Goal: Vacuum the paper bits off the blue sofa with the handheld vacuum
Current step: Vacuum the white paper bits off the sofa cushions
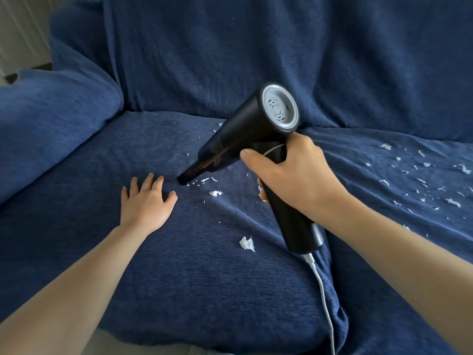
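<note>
Handheld vacuum (245, 139) angled down, nozzle tip touching left seat cushion of blue sofa (179, 60), beside small paper bits (204, 180).
Right hand (289, 172) wraps handle, fingers curled round it.
Left hand (147, 201) flat, fingers spread, pressing fabric: likely keeps cover taut.
Larger scrap (247, 243) nearer; dense scatter on right cushion.
White cord (325, 298) trails from handle base.

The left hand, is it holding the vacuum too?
No, the left hand lies flat on the blue sofa; only the right hand grips the handheld vacuum.
</note>
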`<state>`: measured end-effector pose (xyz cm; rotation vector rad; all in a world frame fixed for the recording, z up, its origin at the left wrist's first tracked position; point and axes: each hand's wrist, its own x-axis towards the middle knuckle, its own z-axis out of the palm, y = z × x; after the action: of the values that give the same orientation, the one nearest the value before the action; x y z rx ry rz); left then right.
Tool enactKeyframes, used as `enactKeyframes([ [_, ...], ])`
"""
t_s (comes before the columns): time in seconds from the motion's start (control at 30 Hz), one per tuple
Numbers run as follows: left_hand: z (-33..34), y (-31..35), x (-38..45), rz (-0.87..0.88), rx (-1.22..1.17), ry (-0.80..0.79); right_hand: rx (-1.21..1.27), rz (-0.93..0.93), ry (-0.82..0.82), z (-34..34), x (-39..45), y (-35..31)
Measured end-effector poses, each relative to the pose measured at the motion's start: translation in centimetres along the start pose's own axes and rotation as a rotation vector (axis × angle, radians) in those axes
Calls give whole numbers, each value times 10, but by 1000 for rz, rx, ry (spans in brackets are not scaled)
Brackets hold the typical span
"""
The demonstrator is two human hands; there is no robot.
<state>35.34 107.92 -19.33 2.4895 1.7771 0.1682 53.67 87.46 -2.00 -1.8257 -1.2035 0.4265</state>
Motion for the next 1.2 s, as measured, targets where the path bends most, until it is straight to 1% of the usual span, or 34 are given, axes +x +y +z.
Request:
enactKeyframes([
  [0.07, 1, 0, 1, 6, 3, 1, 6, 21, 9, -2, 1, 2],
  [0.2, 1, 1, -1, 6, 4, 6, -66, 2, 56, -2, 6, 4],
  [0.4, 0, 1, -2, 2, 1, 14, -93, -2, 116, -8, 10, 8],
  [0.5, 0, 1, -2, -4, 10, 2, -96, -3, 115, -11, 5, 7],
  [0.63, -1, 2, -2, -13, 12, -2, -64, -2, 67, -15, -2, 4],
  [0.77, -1, 3, -4, -10, 21, -2, -87, -4, 44, -19, -8, 3],
  [1.1, -2, 10, -10, -18, 4, -14, -96, 20, 115, -37, -10, 20],
  [1.2, -3, 10, -9, -18, -17, -9, -141, 1, 152, -38, -6, 23],
])
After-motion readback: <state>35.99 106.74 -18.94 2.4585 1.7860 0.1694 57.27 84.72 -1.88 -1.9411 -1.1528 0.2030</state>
